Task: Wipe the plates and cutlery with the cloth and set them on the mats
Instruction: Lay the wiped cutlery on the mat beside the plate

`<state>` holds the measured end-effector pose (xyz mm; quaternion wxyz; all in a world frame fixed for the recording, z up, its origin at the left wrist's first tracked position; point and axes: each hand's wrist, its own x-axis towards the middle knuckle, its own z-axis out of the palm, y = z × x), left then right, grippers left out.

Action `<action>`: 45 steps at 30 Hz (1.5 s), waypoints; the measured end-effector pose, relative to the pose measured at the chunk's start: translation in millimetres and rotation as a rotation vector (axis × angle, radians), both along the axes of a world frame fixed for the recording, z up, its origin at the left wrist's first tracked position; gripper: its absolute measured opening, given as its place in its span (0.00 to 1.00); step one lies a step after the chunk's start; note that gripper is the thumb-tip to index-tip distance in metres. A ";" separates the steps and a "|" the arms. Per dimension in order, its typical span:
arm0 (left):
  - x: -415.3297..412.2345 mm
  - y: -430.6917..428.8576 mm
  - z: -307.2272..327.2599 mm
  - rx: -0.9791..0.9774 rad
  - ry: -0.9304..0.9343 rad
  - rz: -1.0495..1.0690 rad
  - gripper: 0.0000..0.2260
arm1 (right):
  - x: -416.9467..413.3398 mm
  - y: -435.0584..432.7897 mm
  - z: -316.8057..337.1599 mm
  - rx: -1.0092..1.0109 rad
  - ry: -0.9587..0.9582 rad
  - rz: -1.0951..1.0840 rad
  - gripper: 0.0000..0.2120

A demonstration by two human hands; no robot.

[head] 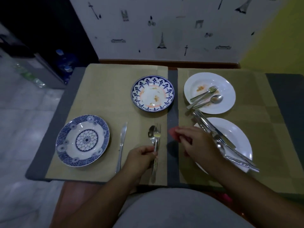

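Observation:
My left hand (142, 156) pinches the handles of a spoon and fork (155, 137) that lie side by side on the left tan mat (102, 89). My right hand (195, 143) is closed on a red cloth (173, 133) just right of them. A clean blue patterned plate (83, 139) sits at the mat's near left with a knife (122, 140) beside it. A soiled blue-rimmed plate (153, 93) stands farther back. On the right mat (263, 112) are two white plates: the far one (209, 92) holds a fork and spoon, the near one (236, 139) holds several pieces of cutlery.
The small table stands against a white wall with black drawings. A grey strip (172, 96) shows between the two mats. Left of the table is tiled floor with blue water bottles (65, 65) by a dark cabinet. My lap is under the near edge.

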<state>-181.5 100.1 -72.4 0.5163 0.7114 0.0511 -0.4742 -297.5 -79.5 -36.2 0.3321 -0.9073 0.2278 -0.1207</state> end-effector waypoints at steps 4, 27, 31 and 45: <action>18.5 20.3 -17.1 0.090 -0.112 0.110 0.08 | 20.5 25.9 -8.2 -0.003 0.038 0.135 0.16; 42.5 30.4 -39.7 0.343 -0.675 -0.237 0.06 | 36.4 50.1 -22.6 0.001 0.138 0.182 0.16; 43.0 32.6 -42.4 0.341 -0.660 -0.235 0.05 | 36.1 52.3 -21.0 0.009 0.129 0.185 0.16; 45.2 27.9 -36.5 0.316 -0.695 -0.164 0.06 | 33.7 43.9 -17.1 0.011 0.088 0.142 0.15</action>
